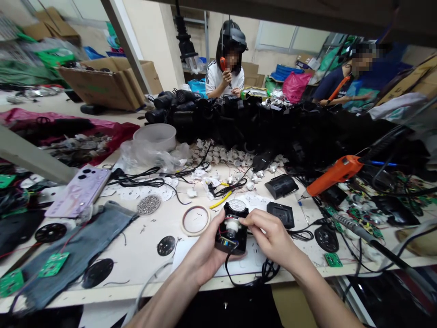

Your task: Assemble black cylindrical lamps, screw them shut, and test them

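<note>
My left hand (205, 253) cups a black open housing (232, 228) from the left and below, just above the near edge of the workbench (143, 255). A small white motor and coloured wires sit inside the housing, with a round white LED disc at its far end. My right hand (269, 234) pinches at the motor inside the housing from the right. A black cable (262, 273) trails from the housing over the bench edge.
An orange electric screwdriver (336, 173) hangs at right above a soldering iron (355, 232) and green circuit boards. Two black covers (282, 186) lie beyond my hands. A tape ring (195, 220), a phone (80, 190) and a white bowl (155, 135) lie left. Two persons work across the bench.
</note>
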`<state>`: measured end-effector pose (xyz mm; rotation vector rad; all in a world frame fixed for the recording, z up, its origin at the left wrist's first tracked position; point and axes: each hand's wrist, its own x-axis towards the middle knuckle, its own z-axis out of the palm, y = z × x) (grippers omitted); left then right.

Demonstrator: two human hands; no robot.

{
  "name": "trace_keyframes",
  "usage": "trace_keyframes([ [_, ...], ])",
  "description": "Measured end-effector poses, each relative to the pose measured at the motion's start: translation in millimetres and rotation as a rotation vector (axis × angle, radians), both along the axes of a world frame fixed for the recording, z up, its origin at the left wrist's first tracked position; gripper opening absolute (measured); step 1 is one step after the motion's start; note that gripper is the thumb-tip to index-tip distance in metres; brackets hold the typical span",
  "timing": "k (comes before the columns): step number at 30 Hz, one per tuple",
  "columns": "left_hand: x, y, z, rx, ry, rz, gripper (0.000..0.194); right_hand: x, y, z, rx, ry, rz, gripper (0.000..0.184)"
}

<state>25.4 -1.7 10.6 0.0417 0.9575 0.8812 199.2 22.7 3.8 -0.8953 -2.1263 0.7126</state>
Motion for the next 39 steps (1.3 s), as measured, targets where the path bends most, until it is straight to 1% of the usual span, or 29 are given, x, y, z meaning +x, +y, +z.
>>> trace_keyframes([
  [5,-4,-3,-12.0,0.157,0.136,-0.017,0.03,-4,-8,2.2,0.045,0.024,0.043,0.027],
  [8,-3,-5,-14.5,0.203,0.207,-0.021,0.03,-5,-11,3.9,0.089,-0.002,0.042,0.028],
  [10,-2,-6,-14.3,0.24,0.241,0.002,0.03,-5,-13,6.1,0.119,-0.016,0.044,0.029],
  [16,-4,-12,-14.2,0.424,0.311,0.077,0.033,-7,-23,15.1,0.187,-0.031,0.045,0.031],
  [19,-5,-15,-16.3,0.491,0.354,0.096,0.038,-8,-28,16.7,0.196,-0.023,0.041,0.032],
  [22,-6,-16,-20.3,0.555,0.401,0.145,0.046,-10,-31,16.2,0.191,-0.007,0.036,0.031],
  [24,-8,-17,-24.3,0.583,0.442,0.159,0.048,-11,-32,15.4,0.192,-0.003,0.033,0.03],
  [29,-10,-15,-33.2,0.636,0.533,0.109,0.061,-16,-32,12.3,0.246,-0.049,0.007,0.021],
  [32,-8,-14,-34.3,0.631,0.549,0.099,0.06,-19,-31,11.3,0.284,-0.035,-0.041,0.014],
  [36,-5,-13,-34.1,0.635,0.552,0.105,0.055,-18,-28,11.7,0.311,-0.011,-0.084,0.021],
  [39,-6,-13,-35.8,0.644,0.569,0.075,0.055,-17,-27,10.3,0.372,-0.032,-0.089,0.026],
])
